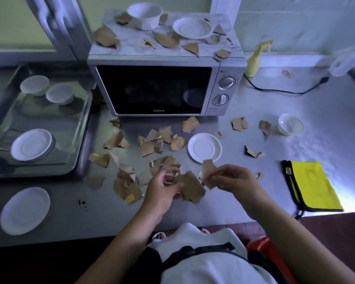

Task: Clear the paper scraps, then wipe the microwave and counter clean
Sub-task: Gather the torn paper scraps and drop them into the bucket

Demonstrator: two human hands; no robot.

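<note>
Step in hand: gathering scraps off the counter (244, 201), front centre, before any wiping

My left hand (162, 189) has fingers curled round a large brown scrap (193, 188), which it holds just above the counter. My right hand (232, 178) pinches a smaller scrap (207, 171) between thumb and fingertips, near the edge of the saucer (204, 147). Neither hand is free

Where the scraps lie: a thick scatter (152, 144) between my hands and the microwave (164, 89), a pile (127, 186) left of my left hand, a few loose ones (254, 153) to the right, and more on the microwave top (166, 39) among a bowl (145, 15) and a plate (192, 28)

Judgement on method:
- pass the small scrap into the left hand's bundle, so that the right is free to pick
- sweep the near pile together rather than lifting pieces singly
- lift scraps under dish rims gently; dishes could slide
- brown stain (148, 43) on the microwave top and dark spots (82, 202) on the counter: keep scraps from dragging through them
- cloth (314, 186) lies ready at right, untouched; leave it until the paper is gone

Progress: early, most scraps still down
</note>
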